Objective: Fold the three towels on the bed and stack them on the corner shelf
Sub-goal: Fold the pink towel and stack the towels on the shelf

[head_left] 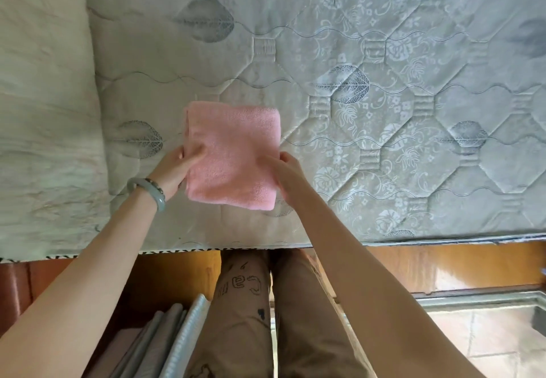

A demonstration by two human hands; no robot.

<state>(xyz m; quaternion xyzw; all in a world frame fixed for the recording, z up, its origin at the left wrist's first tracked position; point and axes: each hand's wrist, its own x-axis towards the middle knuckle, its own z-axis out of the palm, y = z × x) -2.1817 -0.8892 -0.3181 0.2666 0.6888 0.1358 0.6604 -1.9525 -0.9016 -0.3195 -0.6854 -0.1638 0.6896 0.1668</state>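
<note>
1. Bed point(384, 52): quilted mattress with a leaf pattern, fills the upper view.
2. Towel point(233, 156): pink, folded to a thick square, over the bed near its front edge, between my hands.
3. Left hand point(174, 170): grips the towel's left edge, thumb on top, fingers underneath.
4. Right hand point(288, 176): grips the towel's right edge, fingers curled round it.
5. Bangle point(147, 188): grey-green, on my left wrist.

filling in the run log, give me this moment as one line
pink towel: folded, over mattress | left hand: grips left edge, thumb on top | right hand: grips right edge
</note>
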